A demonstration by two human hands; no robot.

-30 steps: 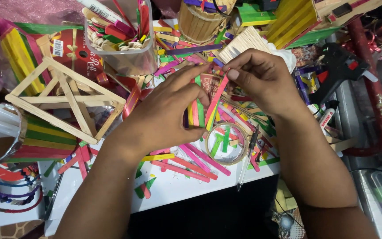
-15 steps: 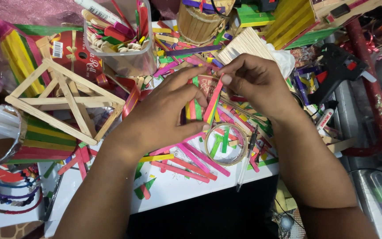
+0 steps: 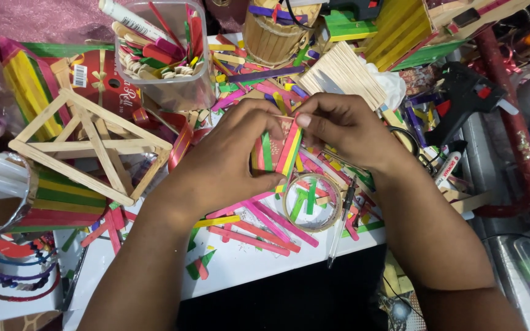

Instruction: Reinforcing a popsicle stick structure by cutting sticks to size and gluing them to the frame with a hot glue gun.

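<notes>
My left hand [image 3: 228, 165] and my right hand [image 3: 345, 129] meet over the middle of a white table [image 3: 246, 266]. Between them they grip a small panel of coloured craft sticks [image 3: 277, 150] in red, green, yellow and pink, held on edge. My left fingers wrap its left side and bottom. My right thumb and fingertips pinch its top right corner. Loose pink and red sticks [image 3: 259, 230] lie under the hands, beside a roll of clear tape [image 3: 311, 202].
A plain wooden stick frame [image 3: 90, 147] stands at left. A clear tub of sticks [image 3: 161, 52] and a stick basket [image 3: 274, 34] sit at the back. A bundle of plain sticks [image 3: 341, 73], a black glue gun [image 3: 461, 98] and a pen [image 3: 340, 224] lie at right.
Both hands have shifted slightly with the stick panel; my right fingers moved along its top edge to the right corner. The clutter around them has not moved.
</notes>
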